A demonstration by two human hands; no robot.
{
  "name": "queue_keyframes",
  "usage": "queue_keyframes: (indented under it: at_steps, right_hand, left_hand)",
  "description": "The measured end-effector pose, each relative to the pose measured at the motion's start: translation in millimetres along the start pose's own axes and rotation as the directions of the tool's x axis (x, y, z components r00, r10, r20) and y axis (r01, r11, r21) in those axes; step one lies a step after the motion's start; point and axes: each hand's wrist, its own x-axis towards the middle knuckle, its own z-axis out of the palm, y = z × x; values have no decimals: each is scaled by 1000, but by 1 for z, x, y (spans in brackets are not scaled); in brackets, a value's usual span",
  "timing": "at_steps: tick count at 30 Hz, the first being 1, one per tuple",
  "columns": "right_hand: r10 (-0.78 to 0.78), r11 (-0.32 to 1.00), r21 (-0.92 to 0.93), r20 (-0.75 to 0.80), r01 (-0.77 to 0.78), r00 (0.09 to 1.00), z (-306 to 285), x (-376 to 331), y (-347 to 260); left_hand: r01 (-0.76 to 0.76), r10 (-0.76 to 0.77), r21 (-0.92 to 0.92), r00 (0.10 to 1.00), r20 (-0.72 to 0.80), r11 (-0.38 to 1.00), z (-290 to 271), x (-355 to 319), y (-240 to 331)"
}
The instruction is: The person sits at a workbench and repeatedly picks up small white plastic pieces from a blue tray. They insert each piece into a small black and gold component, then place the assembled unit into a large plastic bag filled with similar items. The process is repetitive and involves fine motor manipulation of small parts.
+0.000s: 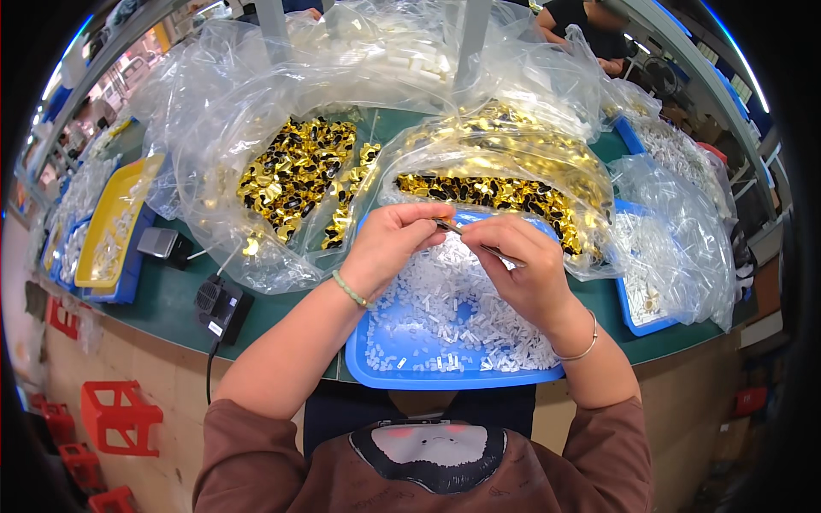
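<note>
My left hand [395,242] is closed, pinching a small dark piece with a gold glint [443,225] between thumb and fingertips. In my right hand [523,261] is a slim metal tool [505,256] resembling tweezers, its tip meeting the small piece. Both hands hover over a blue tray [453,379] strewn with small white plastic parts [445,299]. Beyond them, an opened clear bag holds gold and black parts [487,190], and a second bag at the left holds a heap of similar gold and black parts [295,175]. The exact shape of the pinched piece is hidden by my fingers.
A yellow tray [96,275] sits on a blue bin at the left, near a small black device [224,309] with a cable. At right, a blue tray [637,321] holds white parts under clear plastic. Metal uprights [473,51] rise behind. Red stools [120,417] stand on the floor.
</note>
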Motion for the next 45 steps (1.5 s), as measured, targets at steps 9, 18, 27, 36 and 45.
queue_keyframes:
  at_steps: [9,18,27,36,45]
  right_hand:
    - [-85,988,-128,48,91,995,0,0,-4]
    - [-28,1000,2,-11,28,1000,-7,2,-8]
    - [-46,997,-58,23,47,999,-5,1,-4]
    - [-83,986,-137,92,96,992,0,-1,-6]
    - [-143,984,-103,35,146,989,-2,-1,-9]
  left_hand:
    - [-34,32,48,999,37,998,-1,0,1]
    - [-66,67,61,998,-16,996,-4,2,-3]
    - [-67,68,72,998,-18,995,-3,2,-4]
    - [-117,120,164,993,-10,980,-5,5,-8]
    - [-41,45,70,997,-61,997,-1,5,-2]
